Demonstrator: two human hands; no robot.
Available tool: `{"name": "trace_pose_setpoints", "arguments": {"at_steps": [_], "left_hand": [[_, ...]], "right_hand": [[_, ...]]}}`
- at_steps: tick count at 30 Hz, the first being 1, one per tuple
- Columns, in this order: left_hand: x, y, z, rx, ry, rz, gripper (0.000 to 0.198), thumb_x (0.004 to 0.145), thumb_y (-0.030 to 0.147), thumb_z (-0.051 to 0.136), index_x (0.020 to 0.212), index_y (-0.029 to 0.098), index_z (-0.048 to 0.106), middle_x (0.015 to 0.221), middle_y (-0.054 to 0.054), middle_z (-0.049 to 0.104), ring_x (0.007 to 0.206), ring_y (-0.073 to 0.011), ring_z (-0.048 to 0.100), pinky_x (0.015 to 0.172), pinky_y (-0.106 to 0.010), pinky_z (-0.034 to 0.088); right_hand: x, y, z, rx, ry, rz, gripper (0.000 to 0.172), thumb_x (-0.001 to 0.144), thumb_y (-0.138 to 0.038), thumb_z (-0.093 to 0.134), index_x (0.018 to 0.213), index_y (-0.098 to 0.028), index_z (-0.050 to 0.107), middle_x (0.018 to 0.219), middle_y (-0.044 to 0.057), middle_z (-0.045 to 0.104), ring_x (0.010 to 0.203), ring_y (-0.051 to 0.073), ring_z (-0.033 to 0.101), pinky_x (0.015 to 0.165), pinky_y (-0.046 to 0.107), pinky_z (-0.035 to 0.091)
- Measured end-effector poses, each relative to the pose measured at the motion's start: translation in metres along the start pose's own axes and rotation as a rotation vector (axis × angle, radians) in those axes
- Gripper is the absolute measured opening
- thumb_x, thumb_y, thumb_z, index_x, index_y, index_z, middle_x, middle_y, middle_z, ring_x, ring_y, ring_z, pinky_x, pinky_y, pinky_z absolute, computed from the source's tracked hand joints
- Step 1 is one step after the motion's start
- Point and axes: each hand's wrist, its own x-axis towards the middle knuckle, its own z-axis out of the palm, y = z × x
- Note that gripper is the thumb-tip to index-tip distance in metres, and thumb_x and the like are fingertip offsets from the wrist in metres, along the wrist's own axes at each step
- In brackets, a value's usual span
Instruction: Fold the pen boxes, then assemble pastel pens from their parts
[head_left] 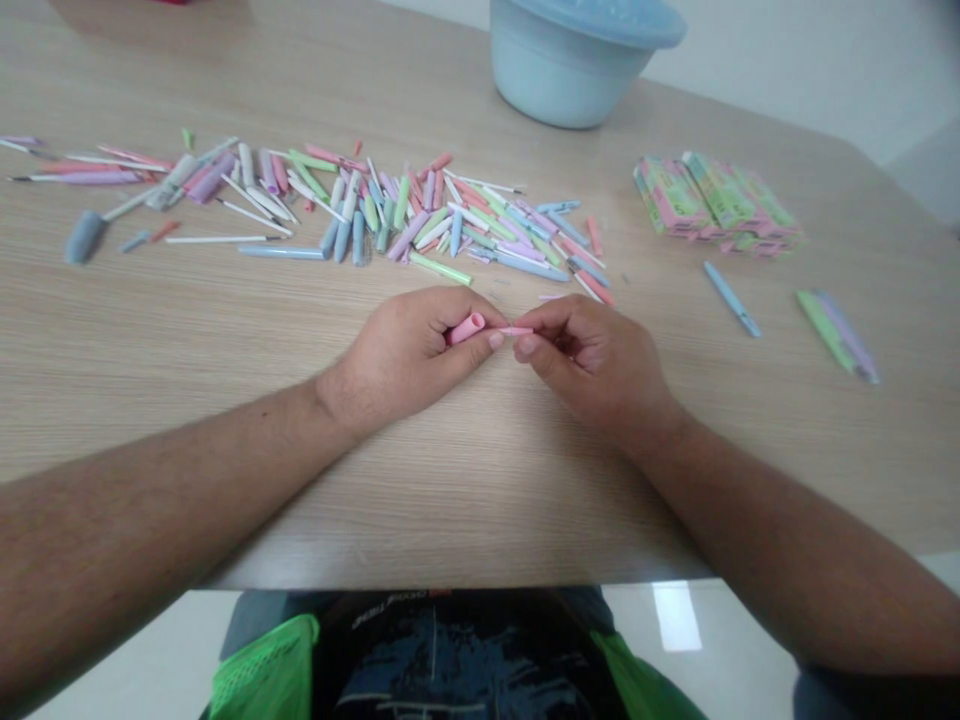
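My left hand (405, 345) is closed around a pink pen barrel (466, 328), whose hollow round end faces right. Its thumb and forefinger also pinch the left end of a thin pink pen piece (517, 331). From the other side, the fingertips of my right hand (592, 355) grip this same small piece, so both hands nearly meet above the table. Whether it is a tip or another part, I cannot tell. Just beyond the hands lies a long pile of loose pen parts (420, 215) in pink, green, blue, purple and white, with refills among them.
A light blue tub (570, 70) stands at the back. Stacked green and pink packs (712, 205) lie on the right. Nearer are a blue pen (731, 298) and a green and purple pair of pens (836, 335). A grey-blue mallet-shaped object (85, 238) lies far left. The table edge (465, 583) runs before my lap.
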Motion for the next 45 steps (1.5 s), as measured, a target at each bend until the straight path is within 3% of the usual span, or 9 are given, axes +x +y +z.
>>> {"name": "trace_pose_setpoints", "arguments": {"at_steps": [9, 26, 32, 37, 45], "left_hand": [[-0.0018, 0.0029, 0.0008, 0.002, 0.039, 0.01, 0.018, 0.105, 0.032, 0.072, 0.104, 0.023, 0.088, 0.092, -0.001, 0.082, 0.082, -0.0173, 0.075, 0.082, -0.027, 0.057], [-0.0006, 0.0, -0.0012, 0.036, -0.003, 0.028, 0.02, 0.104, 0.034, 0.069, 0.104, 0.024, 0.087, 0.093, -0.001, 0.082, 0.084, -0.0186, 0.075, 0.085, -0.029, 0.058], [-0.0005, -0.0001, -0.0012, 0.028, -0.011, 0.031, 0.02, 0.104, 0.033, 0.07, 0.102, 0.023, 0.086, 0.092, -0.001, 0.082, 0.084, -0.0185, 0.075, 0.084, -0.029, 0.058], [0.0005, 0.0008, 0.0, -0.011, -0.015, -0.027, 0.017, 0.101, 0.029, 0.072, 0.106, 0.024, 0.087, 0.095, 0.0, 0.084, 0.083, -0.0175, 0.075, 0.082, -0.027, 0.059], [0.0011, -0.0038, 0.0018, -0.04, -0.037, -0.061, 0.017, 0.099, 0.029, 0.074, 0.108, 0.025, 0.088, 0.101, -0.001, 0.087, 0.09, -0.0192, 0.079, 0.083, -0.027, 0.06]], "right_hand": [[0.0004, 0.0008, 0.0002, 0.037, -0.033, 0.095, 0.021, 0.104, -0.044, 0.079, 0.106, -0.024, 0.086, 0.083, 0.0, 0.079, 0.069, 0.015, 0.064, 0.063, 0.029, 0.046], [0.0037, -0.0023, -0.0047, 0.013, -0.098, 0.081, 0.04, 0.107, -0.06, 0.072, 0.096, -0.023, 0.084, 0.077, 0.0, 0.078, 0.068, 0.016, 0.064, 0.066, 0.031, 0.044], [0.0032, -0.0016, -0.0042, 0.06, -0.133, 0.085, 0.032, 0.109, -0.05, 0.072, 0.096, -0.023, 0.082, 0.077, -0.001, 0.079, 0.07, 0.016, 0.069, 0.07, 0.03, 0.048], [0.0024, 0.002, -0.0012, 0.083, -0.14, 0.172, 0.023, 0.106, -0.043, 0.074, 0.097, -0.023, 0.08, 0.078, -0.001, 0.08, 0.072, 0.018, 0.072, 0.072, 0.031, 0.051], [0.0055, 0.0056, 0.0042, 0.316, -0.174, 0.339, 0.022, 0.105, -0.042, 0.073, 0.096, -0.022, 0.073, 0.073, -0.001, 0.078, 0.059, 0.014, 0.067, 0.058, 0.027, 0.051]]}}
